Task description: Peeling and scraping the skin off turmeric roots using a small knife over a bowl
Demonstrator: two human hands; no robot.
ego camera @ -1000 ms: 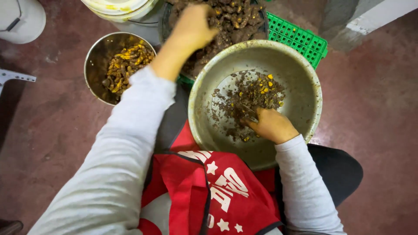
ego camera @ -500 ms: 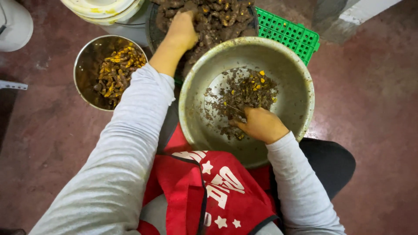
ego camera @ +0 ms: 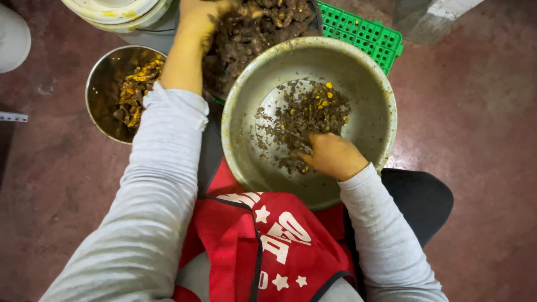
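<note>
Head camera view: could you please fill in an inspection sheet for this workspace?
Surface: dark red floor, stained.
Job's things: large metal bowl of brown and yellow scraps; heap of muddy brown roots in a container on a green crate.
Clutter: small metal bowl holding yellow pieces; white bucket.
Hands: left hand reaches into the roots; right hand rests in the large bowl, fingers hidden.
Cables: nothing seen.
Surroundings: red apron.

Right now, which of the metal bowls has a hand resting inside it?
The large metal bowl on the person's lap: the right hand rests among its brown and yellow scraps. The smaller bowl on the floor at left holds yellow pieces, no hand.
</note>
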